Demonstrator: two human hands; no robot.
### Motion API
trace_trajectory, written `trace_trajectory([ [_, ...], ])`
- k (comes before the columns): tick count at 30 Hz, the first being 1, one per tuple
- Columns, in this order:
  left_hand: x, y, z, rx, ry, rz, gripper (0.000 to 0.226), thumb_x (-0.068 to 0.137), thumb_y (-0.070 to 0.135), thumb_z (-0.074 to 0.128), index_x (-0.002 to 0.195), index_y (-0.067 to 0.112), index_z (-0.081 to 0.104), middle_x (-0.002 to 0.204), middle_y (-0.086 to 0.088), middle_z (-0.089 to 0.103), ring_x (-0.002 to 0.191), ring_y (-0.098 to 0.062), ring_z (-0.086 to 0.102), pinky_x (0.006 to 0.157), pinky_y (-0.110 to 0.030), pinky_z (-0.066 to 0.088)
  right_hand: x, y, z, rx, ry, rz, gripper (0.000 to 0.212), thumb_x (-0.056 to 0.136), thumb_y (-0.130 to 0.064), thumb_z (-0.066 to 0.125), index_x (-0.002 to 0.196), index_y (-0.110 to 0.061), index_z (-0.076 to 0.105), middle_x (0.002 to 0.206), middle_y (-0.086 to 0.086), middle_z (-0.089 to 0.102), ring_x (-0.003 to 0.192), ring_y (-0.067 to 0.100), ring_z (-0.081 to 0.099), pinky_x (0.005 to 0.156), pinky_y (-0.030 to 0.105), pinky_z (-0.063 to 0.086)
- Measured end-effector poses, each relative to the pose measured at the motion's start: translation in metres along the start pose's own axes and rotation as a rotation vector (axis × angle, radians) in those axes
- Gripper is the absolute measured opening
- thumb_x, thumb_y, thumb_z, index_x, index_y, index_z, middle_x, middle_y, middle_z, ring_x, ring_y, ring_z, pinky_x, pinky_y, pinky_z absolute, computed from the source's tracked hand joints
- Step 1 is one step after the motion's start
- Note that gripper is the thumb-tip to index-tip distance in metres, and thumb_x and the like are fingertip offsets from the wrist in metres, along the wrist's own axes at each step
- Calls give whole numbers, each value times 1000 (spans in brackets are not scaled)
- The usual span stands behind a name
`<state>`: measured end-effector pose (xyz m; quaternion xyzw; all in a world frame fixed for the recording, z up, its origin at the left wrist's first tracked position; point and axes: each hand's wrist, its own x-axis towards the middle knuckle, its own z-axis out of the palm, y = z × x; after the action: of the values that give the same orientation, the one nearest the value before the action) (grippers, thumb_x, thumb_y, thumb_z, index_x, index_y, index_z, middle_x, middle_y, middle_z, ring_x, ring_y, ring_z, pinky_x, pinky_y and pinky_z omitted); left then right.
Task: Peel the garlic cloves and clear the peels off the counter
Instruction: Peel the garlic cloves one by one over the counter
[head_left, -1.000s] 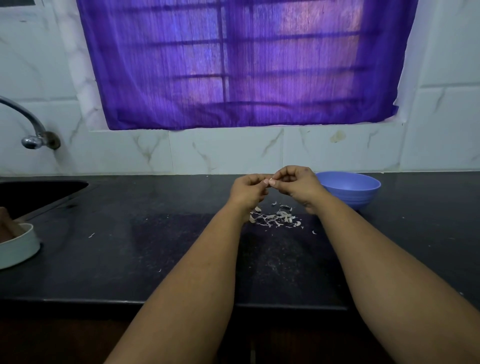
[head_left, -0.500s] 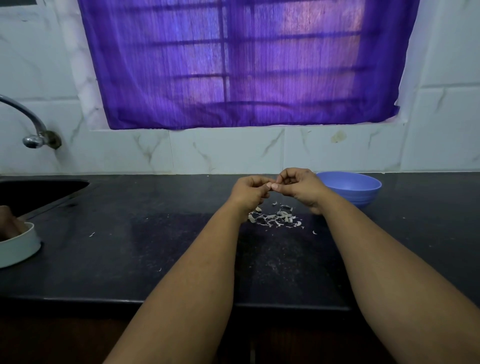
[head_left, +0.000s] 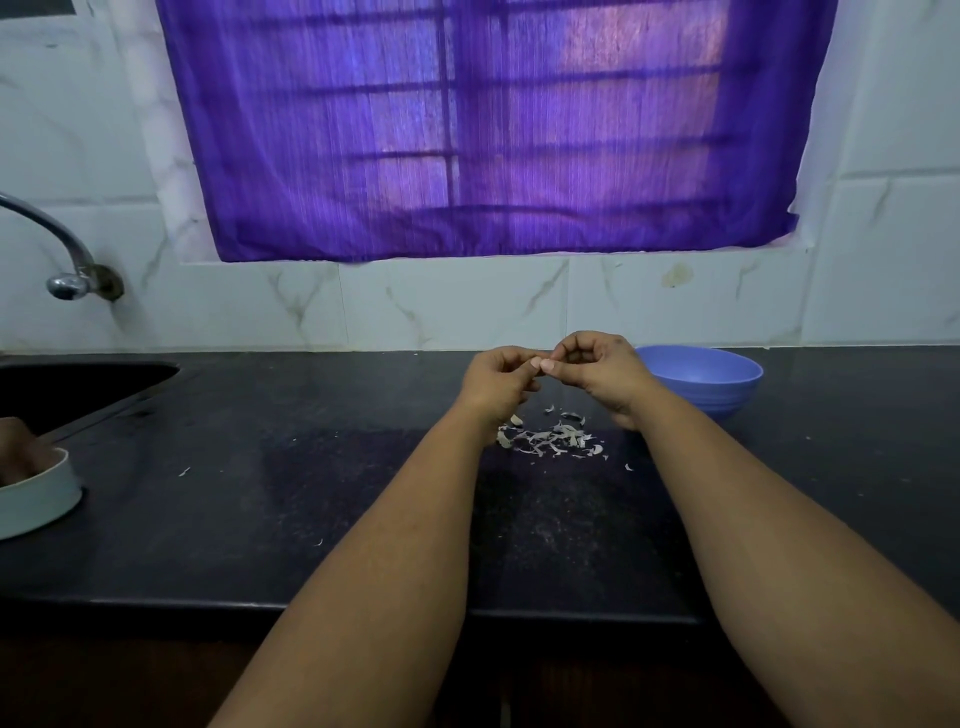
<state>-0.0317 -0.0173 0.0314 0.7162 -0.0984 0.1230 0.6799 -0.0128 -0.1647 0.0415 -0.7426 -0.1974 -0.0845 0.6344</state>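
Garlic is what both hands are working on, held up above the dark counter (head_left: 208, 519): the left hand (head_left: 493, 379) and right hand (head_left: 597, 371) meet fingertip to fingertip, fingers curled in and pinching something small and pale between them, most likely a clove (head_left: 545, 365), though it is too small and too covered to be sure. Directly below lies a loose heap of peels (head_left: 545, 439), with a few stray flakes scattered further off toward the left and the front edge. The likeliest slip, as I judge it, is the clove popping out of that tight pinch once its skin gives way and rolling off along the smooth stone, perhaps toward the sink (head_left: 78, 379). The peels are light and dry (a sweep of a forearm would probably scatter them), so clearing them later could leave bits behind, since small flakes already sit apart from the heap. A blue bowl (head_left: 701, 376) stands just to the right of the hands, near the wall. A pale dish (head_left: 41, 499) sits at the left edge, a tap (head_left: 67, 283) juts from the marble-patterned tiles, and a purple curtain (head_left: 467, 130) covers the window.
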Motion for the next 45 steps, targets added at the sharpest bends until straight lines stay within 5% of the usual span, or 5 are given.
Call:
trace_trajectory([
  [8, 0, -3, 1, 115, 97, 106, 14, 89, 3, 63, 102, 3, 69, 77, -2, 65, 66, -7, 56, 57, -11, 47, 0, -7, 11, 117, 107, 93, 17, 79, 4, 72, 88, -9, 65, 79, 12, 71, 78, 21, 67, 77, 29, 57],
  [13, 3, -9, 1, 263, 151, 97, 5, 85, 13, 71, 88, 16, 72, 79, -5, 73, 77, -15, 69, 82, -37, 58, 3, -2, 11, -319, 208, -28, 23, 72, -12, 74, 89, -26, 65, 67, -4, 73, 72, 13, 71, 78, 35, 58],
  [27, 1, -10, 7, 298, 147, 55, 17, 89, 15, 62, 74, 17, 69, 76, -5, 74, 77, -17, 72, 80, -44, 59, -2, -1, 11, -356, 235, -92, 45, 73, -19, 78, 110, -30, 54, 68, -13, 70, 77, 1, 66, 68, 19, 48],
  [33, -2, -9, 5, 287, 153, 69, 16, 92, 18, 62, 79, 13, 70, 76, -5, 74, 75, -17, 73, 77, -45, 59, -2, -2, 12, -421, 235, -138, 48, 73, -23, 78, 111, -32, 50, 70, -13, 71, 78, 4, 68, 80, 32, 55],
  [45, 0, -8, 3, 261, 160, 82, 9, 90, 16, 65, 84, 10, 66, 79, -4, 73, 75, -16, 72, 81, -43, 58, 0, -1, 17, -528, 216, -131, 21, 88, -23, 64, 103, -29, 51, 72, -16, 65, 77, 7, 64, 65, 26, 50],
])
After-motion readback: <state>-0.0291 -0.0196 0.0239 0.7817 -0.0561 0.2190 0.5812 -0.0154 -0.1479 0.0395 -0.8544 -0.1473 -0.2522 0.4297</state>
